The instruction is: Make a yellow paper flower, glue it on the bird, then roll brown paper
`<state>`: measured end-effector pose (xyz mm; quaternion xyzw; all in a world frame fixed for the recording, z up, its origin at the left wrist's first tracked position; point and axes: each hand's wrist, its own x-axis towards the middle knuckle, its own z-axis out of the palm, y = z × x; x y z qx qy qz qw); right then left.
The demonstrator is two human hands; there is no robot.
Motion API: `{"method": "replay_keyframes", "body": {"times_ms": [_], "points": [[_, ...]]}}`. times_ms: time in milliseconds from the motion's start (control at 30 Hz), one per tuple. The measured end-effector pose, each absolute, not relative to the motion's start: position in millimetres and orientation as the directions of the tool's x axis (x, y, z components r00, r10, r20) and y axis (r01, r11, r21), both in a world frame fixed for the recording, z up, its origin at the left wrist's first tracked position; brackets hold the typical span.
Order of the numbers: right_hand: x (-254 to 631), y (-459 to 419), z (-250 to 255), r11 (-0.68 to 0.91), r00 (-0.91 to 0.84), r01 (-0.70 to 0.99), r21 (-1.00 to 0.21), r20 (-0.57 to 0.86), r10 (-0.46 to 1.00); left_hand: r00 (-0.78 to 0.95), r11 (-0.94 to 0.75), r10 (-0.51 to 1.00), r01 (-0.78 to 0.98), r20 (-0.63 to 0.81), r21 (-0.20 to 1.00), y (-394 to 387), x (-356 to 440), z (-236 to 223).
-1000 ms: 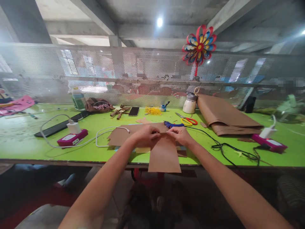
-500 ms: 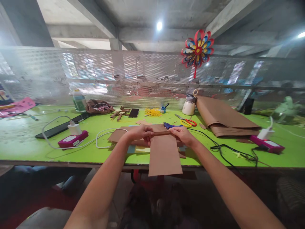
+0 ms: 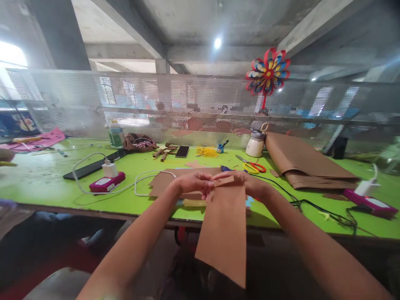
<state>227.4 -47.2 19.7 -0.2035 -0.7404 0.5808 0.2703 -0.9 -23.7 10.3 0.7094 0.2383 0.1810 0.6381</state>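
A strip of brown kraft paper (image 3: 225, 227) hangs down over the table's front edge, its top end folded over. My left hand (image 3: 197, 183) pinches the left end of that fold between thumb and fingers. At the right end, my right hand (image 3: 250, 183) holds the fold from behind, its fingers partly hidden by the paper. Beneath my hands lie more flat brown paper pieces (image 3: 159, 183) and a small yellowish piece (image 3: 193, 203). A blue-handled tool (image 3: 225, 168) shows just behind my right hand, mostly covered.
Scissors (image 3: 252, 166) lie behind my right hand, near a cream jar (image 3: 254, 143) and a large folded brown sheet (image 3: 309, 160). Purple power strips (image 3: 108, 183) with cables sit on both sides. A phone (image 3: 182, 151) and yellow shreds (image 3: 206, 151) lie farther back. Another person's hand (image 3: 6, 156) appears at far left.
The brown paper strip has come nearer and tilted, hanging lower below the table edge. My right hand has shifted behind the fold. The view has turned slightly left.
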Motion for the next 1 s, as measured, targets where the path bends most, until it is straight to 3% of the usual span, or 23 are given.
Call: {"method": "replay_keyframes", "body": {"times_ms": [167,333,433,533,633,767,1000], "points": [[216,-58,32,0.388,-0.781,-0.055,-0.920,0.282,0.557,0.866,0.018,0.500,0.003,-0.012,1.000,-26,3,3],[213,-61,25,0.511,-0.719,-0.028,-0.859,0.372,0.587,0.888,-0.035,0.457,0.071,-0.048,0.997,-26,9,-1],[218,-53,24,0.495,-0.709,0.020,-0.868,0.337,0.619,0.791,-0.148,0.610,0.044,0.056,0.988,-16,8,-1],[225,-34,24,0.483,-0.782,0.207,-0.851,0.152,0.604,0.603,-0.197,0.782,0.003,0.156,0.980,-4,1,-3],[230,-8,19,0.540,-0.808,0.397,-0.742,-0.004,0.589,0.429,-0.246,0.894,0.231,0.128,0.941,5,-4,-7],[226,19,6,0.592,-0.816,0.507,-0.626,-0.127,0.564,0.351,-0.267,0.935,0.617,0.045,0.740,6,-2,-11],[221,23,-12,0.646,-0.783,0.541,-0.538,-0.042,0.621,0.560,-0.496,0.826,0.675,0.058,0.546,-1,3,-6]]}}
